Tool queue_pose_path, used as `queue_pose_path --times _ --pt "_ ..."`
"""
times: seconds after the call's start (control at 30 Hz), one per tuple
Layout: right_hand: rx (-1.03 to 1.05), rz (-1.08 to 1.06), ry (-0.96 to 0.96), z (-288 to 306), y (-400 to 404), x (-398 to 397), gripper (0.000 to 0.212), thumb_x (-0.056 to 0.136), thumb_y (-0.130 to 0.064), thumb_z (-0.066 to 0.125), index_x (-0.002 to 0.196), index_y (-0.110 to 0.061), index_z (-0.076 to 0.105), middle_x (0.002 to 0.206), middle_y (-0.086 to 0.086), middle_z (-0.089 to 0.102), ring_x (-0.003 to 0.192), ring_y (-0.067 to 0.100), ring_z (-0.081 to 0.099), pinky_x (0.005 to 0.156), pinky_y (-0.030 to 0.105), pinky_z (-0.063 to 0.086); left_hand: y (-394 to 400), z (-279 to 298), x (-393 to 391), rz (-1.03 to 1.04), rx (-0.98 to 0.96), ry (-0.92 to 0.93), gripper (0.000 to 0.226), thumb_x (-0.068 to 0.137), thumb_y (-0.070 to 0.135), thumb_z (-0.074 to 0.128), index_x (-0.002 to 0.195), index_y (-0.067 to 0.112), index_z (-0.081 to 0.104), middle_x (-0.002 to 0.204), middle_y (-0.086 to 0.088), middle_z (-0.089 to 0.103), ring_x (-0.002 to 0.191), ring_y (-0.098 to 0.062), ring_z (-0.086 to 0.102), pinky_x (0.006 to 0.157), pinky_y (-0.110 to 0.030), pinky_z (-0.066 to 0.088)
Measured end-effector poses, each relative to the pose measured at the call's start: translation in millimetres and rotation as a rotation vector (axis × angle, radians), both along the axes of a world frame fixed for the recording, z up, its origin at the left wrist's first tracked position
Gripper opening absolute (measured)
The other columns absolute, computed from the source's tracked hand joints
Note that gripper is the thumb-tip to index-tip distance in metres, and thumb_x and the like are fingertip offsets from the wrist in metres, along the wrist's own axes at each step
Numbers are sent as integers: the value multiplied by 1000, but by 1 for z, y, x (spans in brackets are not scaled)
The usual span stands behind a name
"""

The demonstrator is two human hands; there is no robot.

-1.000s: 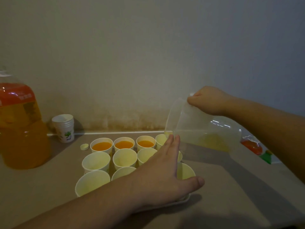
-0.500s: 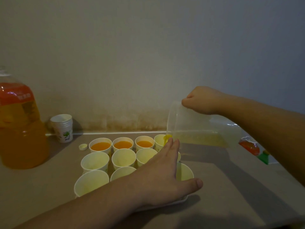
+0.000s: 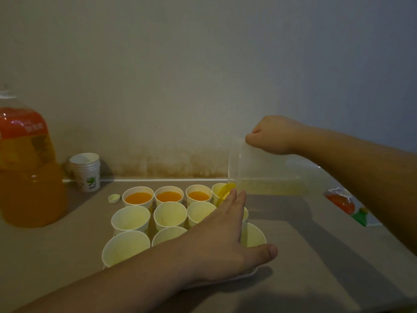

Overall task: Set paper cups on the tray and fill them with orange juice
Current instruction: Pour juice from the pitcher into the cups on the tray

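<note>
Cups (image 3: 170,215) look light, tippy; left hand (image 3: 222,239), fingers straight, is steadying them while right hand (image 3: 274,134) is gripping jug (image 3: 266,175) rim, pouring.

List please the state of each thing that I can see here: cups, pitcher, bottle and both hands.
Back-row cups: three hold orange juice.
Fourth back-row cup: juice pouring in.
Other tray cups: no juice.
Clear pitcher: tilted, little juice left.
Juice bottle: upright, uncapped.
Bottle cap: lying on table.
Spare cups: stacked, upright.
Left hand: fingers straight, over cups.
Right hand: grips pitcher.
</note>
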State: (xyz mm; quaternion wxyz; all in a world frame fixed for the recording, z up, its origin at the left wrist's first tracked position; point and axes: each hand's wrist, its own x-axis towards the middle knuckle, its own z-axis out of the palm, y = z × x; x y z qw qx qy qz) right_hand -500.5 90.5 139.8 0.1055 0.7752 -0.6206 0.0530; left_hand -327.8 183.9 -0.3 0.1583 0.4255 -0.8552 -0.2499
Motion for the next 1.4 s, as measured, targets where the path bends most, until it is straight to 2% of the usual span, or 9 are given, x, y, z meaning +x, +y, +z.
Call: queue_pose_path --times 0.13,0.3,0.4,0.7,0.93,1.07,1.17,1.3,1.4 --pt "-2 -5 27 0 1 2 44 100 -32 40 59 -16 47 67 1 43 60 12 39 55 27 29 0 -1 0 2 7 5 114 84 77 56 159 36 -19 164 20 -26 152 0 -14 126 -32 7" --pt "-9 -12 4 -1 -3 -1 44 99 -32 41 61 -11 50 67 5 47 63 20 45 55 29 29 1 0 -1 4 25 7 113 84 77 56 159 37 -19 164 20 -27 153 -2 -11 124 -30 8" --pt "-12 -17 -9 -2 -2 0 45 99 -31 42 58 -13 48 65 3 44 60 16 41 54 30 29 1 0 -2 4 25 2 112 84 79 54 158 38 -20 164 20 -28 154 -4 -9 124 -31 10" --pt "-18 -15 8 -2 -1 -2 45 100 -32 41 61 -13 50 68 5 48 62 17 45 58 30 34 1 -1 -6 15 15 -10 113 84 79 54 158 36 -20 164 16 -30 155 -7 -10 122 -30 8" --pt "-38 -21 49 -4 -2 -1 45 100 -32 40 57 -17 44 66 2 44 60 13 41 54 28 27 5 2 -10 13 25 -34 112 83 80 53 157 38 -20 163 19 -30 155 -7 -9 126 -39 15" --pt "-38 -6 1 -8 -6 0 46 98 -32 42 58 -12 49 65 6 48 60 18 44 55 29 30 7 2 -11 4 33 -39 114 83 80 55 157 39 -21 163 20 -29 154 -5 -10 126 -37 12" --pt "-38 7 38 -9 -6 3 47 99 -32 40 59 -10 49 65 6 47 60 18 43 55 29 31 8 1 -11 0 34 -37 114 83 80 55 157 39 -21 162 21 -30 155 -5 -10 125 -35 10" --pt "-50 11 70 -10 -8 4 47 99 -32 39 62 -7 51 65 8 47 60 20 43 59 32 37 5 -1 -11 12 37 -32 114 82 81 54 157 41 -21 162 22 -31 154 -5 -10 125 -35 12" --pt "-55 23 84 -12 -10 3 48 99 -33 39 61 -7 50 63 7 45 58 20 42 58 31 36 4 0 -11 22 40 -37 112 82 82 53 156 42 -21 161 22 -31 155 -7 -9 125 -39 15"
